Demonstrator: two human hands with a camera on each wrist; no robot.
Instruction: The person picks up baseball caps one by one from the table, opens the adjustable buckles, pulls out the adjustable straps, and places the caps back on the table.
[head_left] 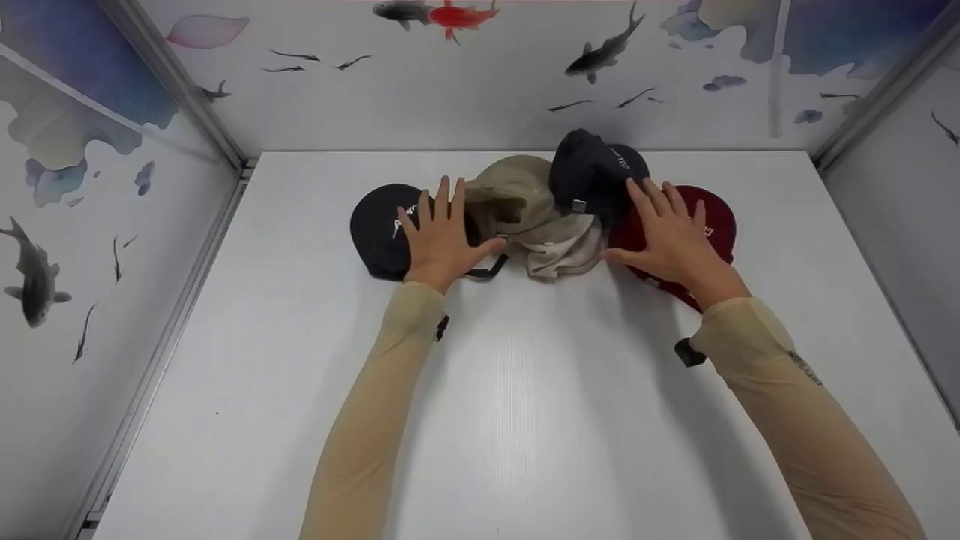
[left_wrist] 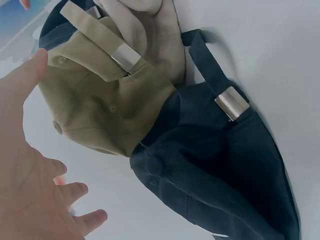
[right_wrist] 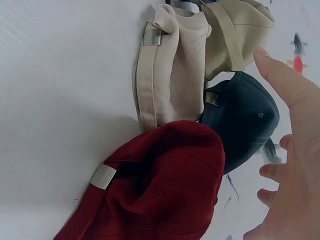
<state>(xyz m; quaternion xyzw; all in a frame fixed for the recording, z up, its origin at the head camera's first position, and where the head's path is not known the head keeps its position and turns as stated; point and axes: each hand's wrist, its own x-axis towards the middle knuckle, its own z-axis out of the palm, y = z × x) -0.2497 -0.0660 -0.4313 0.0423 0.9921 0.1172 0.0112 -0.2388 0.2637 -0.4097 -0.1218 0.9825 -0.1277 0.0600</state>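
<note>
Several caps lie bunched at the back of the white table. My left hand (head_left: pixel 442 244), fingers spread, hovers over the black cap (head_left: pixel 379 225) at the left end, whose strap and metal buckle (left_wrist: pixel 232 103) show in the left wrist view. My right hand (head_left: pixel 667 240) is spread the same way above the dark red cap (head_left: pixel 716 217) at the right end. Between the hands sit an olive-khaki cap (head_left: pixel 525 180), a pale beige cap (head_left: pixel 562 251) partly under it, and a dark navy cap (head_left: pixel 589 169) leaning over its neighbours. Neither hand holds anything.
The white tabletop (head_left: pixel 517 420) stretches toward me in front of the caps. Behind it stands a back wall (head_left: pixel 480 97) printed with fish, and patterned side panels (head_left: pixel 45 375) flank the table. Dark wrist-worn devices (head_left: pixel 688 352) hang below both sleeves.
</note>
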